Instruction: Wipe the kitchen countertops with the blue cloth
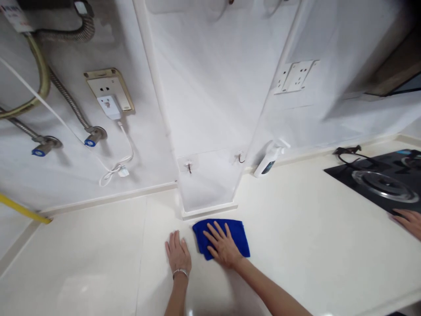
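Observation:
My right hand [224,246] lies flat with spread fingers on a folded blue cloth [239,235], pressing it against the white countertop [296,219]. The cloth sits just in front of the base of a wall column [210,184]. To the left of the cloth, my left hand [178,251] rests palm down on the bare counter, its fingers stretched out and nothing in it. A metal bracelet [180,272] circles the left wrist.
A white spray bottle [270,159] leans at the wall, right of the column. Farther right is a black gas hob [365,180], where another person's hand [409,221] touches its edge. A yellow pipe [24,210] and water valves [94,137] are on the left.

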